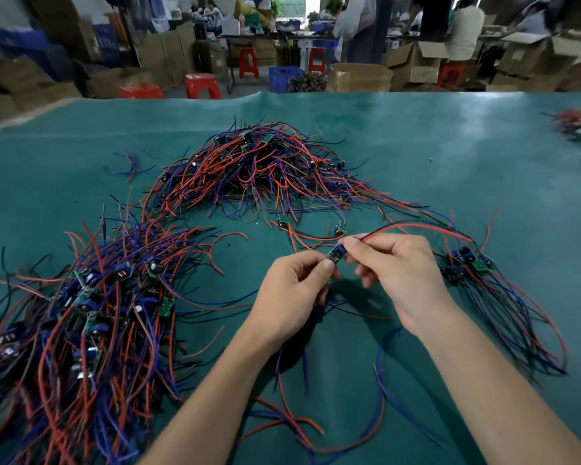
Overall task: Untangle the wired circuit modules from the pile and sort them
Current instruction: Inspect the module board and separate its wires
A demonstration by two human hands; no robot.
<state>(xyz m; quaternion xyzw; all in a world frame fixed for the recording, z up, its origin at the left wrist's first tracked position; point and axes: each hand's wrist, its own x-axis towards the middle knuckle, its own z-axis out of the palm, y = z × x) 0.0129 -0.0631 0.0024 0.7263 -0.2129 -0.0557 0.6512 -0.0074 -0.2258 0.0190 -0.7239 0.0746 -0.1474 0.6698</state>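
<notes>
Circuit module (335, 254) — pinched between left hand (291, 290) and right hand (394, 273), red and black wires trailing right; tangled pile (249, 169) mid-table (450, 156).

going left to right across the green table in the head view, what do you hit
big wire heap → left hand → small circuit board → right hand → small wire bundle
</notes>
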